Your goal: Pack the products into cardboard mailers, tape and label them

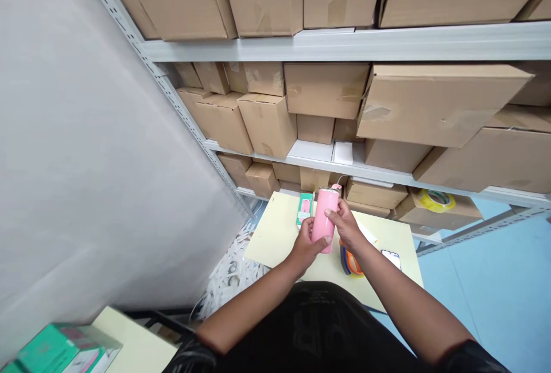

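A pink cylindrical tumbler point(323, 212) is held upright between both hands above a pale yellow table point(275, 235). My left hand point(307, 245) wraps round its lower part from the left. On the tumbler's right side, my right hand point(343, 222) grips with the fingers curled over it. A green and pink product box point(305, 208) lies on the table just left of the tumbler.
Orange and blue tape rolls point(350, 261) and a phone point(391, 258) lie on the table under my right arm. Grey metal shelves point(344, 46) packed with cardboard boxes rise behind. A yellow tape roll point(435, 199) sits on a low box. Green boxes point(55, 350) lie at bottom left.
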### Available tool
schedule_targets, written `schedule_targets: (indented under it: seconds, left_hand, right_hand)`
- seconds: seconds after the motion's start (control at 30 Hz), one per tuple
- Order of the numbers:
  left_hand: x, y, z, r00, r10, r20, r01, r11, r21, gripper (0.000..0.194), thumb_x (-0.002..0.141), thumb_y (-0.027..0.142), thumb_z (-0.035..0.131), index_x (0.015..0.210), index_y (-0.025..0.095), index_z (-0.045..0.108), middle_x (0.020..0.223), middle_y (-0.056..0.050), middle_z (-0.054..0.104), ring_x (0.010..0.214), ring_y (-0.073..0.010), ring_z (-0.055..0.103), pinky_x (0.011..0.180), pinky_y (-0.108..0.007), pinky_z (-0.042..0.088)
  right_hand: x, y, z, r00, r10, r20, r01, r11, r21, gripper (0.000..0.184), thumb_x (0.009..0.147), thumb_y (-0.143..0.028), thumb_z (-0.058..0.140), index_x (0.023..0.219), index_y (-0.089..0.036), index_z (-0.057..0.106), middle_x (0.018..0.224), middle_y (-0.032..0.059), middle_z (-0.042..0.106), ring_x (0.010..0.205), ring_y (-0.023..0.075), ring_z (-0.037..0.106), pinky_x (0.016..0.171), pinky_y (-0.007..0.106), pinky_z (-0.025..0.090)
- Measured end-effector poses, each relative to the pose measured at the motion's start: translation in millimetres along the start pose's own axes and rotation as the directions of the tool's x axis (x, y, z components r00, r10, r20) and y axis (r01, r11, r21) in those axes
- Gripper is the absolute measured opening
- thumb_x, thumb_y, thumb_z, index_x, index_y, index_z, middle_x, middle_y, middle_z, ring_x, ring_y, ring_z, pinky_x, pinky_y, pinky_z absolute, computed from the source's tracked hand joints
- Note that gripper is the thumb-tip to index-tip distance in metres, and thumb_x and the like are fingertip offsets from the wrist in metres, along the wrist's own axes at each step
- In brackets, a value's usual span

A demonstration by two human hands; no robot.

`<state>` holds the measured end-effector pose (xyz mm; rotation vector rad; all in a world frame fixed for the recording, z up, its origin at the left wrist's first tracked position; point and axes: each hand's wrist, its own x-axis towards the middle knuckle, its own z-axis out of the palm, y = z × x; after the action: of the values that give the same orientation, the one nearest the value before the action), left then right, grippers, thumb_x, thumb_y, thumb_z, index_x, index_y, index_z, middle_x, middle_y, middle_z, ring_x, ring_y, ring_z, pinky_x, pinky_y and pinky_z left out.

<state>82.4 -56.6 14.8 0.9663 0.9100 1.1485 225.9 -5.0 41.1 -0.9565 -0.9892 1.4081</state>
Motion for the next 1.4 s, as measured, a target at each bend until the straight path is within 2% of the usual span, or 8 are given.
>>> schedule_targets:
  seconds: [0.1, 0.3, 0.57, 0.77, 0.87, 1.03, 1.27, 1.4]
  left_hand:
    - [-5, 6, -2.7, 1.0, -0.008, 0.008, 0.008, 1.0, -0.012, 0.07, 0.073, 0.048, 0.09, 0.128, 0.02, 0.057, 0.126, -0.012, 0.066, 0.116, -0.0273, 0.062, 0.098, -0.038, 0.05]
    - [-6, 19, -14.0, 0.969, -0.123, 0.216, 0.16, 0.973, -0.164, 0.065, 0.085, 0.057, 0.073, 0.133, 0.016, 0.059, 0.114, -0.014, 0.071, 0.104, -0.0324, 0.07, 0.087, -0.044, 0.056]
    - [5, 31, -55.7, 0.983, 0.004, 0.182, -0.002, 1.0, -0.008, 0.079, 0.074, 0.049, 0.089, 0.138, 0.022, 0.052, 0.135, -0.013, 0.062, 0.12, -0.0299, 0.061, 0.101, -0.043, 0.05]
    - [7, 49, -97.0, 0.904, -0.127, 0.408, 0.198, 0.97, -0.138, 0.071, 0.083, 0.054, 0.078, 0.14, 0.018, 0.055, 0.124, -0.016, 0.067, 0.1, -0.031, 0.071, 0.084, -0.044, 0.056]
    - [12, 49, -108.2, 0.908, -0.1, 0.406, 0.176, 0.972, -0.154, 0.069, 0.084, 0.056, 0.077, 0.137, 0.017, 0.057, 0.126, -0.016, 0.066, 0.109, -0.031, 0.067, 0.092, -0.044, 0.053]
    - [18, 48, -114.4, 0.973, -0.029, 0.228, 0.051, 0.994, -0.093, 0.075, 0.073, 0.046, 0.09, 0.134, 0.022, 0.054, 0.131, -0.011, 0.064, 0.117, -0.0269, 0.062, 0.099, -0.04, 0.051]
    - [20, 51, -117.6, 0.906, -0.193, 0.375, 0.281, 0.94, -0.195, 0.067, 0.083, 0.059, 0.076, 0.132, 0.016, 0.06, 0.121, -0.016, 0.068, 0.104, -0.0317, 0.07, 0.085, -0.047, 0.059]
    - [21, 44, -111.4, 0.93, -0.124, 0.347, 0.193, 0.966, -0.172, 0.067, 0.087, 0.063, 0.071, 0.132, 0.014, 0.061, 0.125, -0.017, 0.068, 0.118, -0.033, 0.065, 0.099, -0.046, 0.053]
  right_hand:
    - [-4, 2, 1, 0.999, 0.013, 0.053, -0.013, 1.0, 0.005, 0.048, 0.078, -0.054, 0.081, 0.112, -0.025, 0.062, 0.099, 0.0041, 0.072, 0.085, 0.0227, 0.066, 0.07, 0.033, 0.054]
    - [-9, 1, 2, 0.968, 0.141, 0.209, -0.17, 0.977, 0.128, 0.049, 0.085, -0.056, 0.062, 0.122, -0.023, 0.061, 0.094, 0.0071, 0.074, 0.067, 0.0251, 0.065, 0.04, 0.029, 0.038]
    - [5, 12, 49, 0.998, -0.063, -0.012, 0.063, 0.998, -0.002, 0.054, 0.076, -0.051, 0.084, 0.118, -0.025, 0.062, 0.102, 0.0035, 0.074, 0.088, 0.0223, 0.068, 0.069, 0.03, 0.055]
    - [3, 13, 82, 0.977, 0.17, 0.131, -0.184, 0.977, 0.107, 0.062, 0.082, -0.068, 0.06, 0.122, -0.021, 0.063, 0.092, 0.0103, 0.076, 0.071, 0.0297, 0.068, 0.035, 0.029, 0.035]
    - [10, 15, 93, 0.993, 0.118, 0.023, -0.119, 0.989, 0.09, 0.053, 0.08, -0.062, 0.065, 0.114, -0.021, 0.065, 0.094, 0.0089, 0.076, 0.079, 0.0299, 0.07, 0.048, 0.032, 0.047]
    - [21, 18, 105, 0.984, -0.044, -0.171, 0.027, 0.995, -0.099, 0.054, 0.074, -0.058, 0.082, 0.111, -0.024, 0.062, 0.102, 0.0045, 0.075, 0.091, 0.0254, 0.069, 0.078, 0.035, 0.055]
    - [18, 16, 95, 0.995, 0.1, -0.016, -0.1, 0.995, -0.019, 0.056, 0.082, -0.068, 0.059, 0.115, -0.024, 0.065, 0.098, 0.009, 0.077, 0.081, 0.0312, 0.071, 0.06, 0.039, 0.053]
    - [19, 16, 93, 0.995, 0.015, -0.095, -0.02, 0.998, -0.053, 0.047, 0.079, -0.059, 0.071, 0.11, -0.025, 0.065, 0.098, 0.0051, 0.076, 0.083, 0.0266, 0.07, 0.069, 0.036, 0.055]
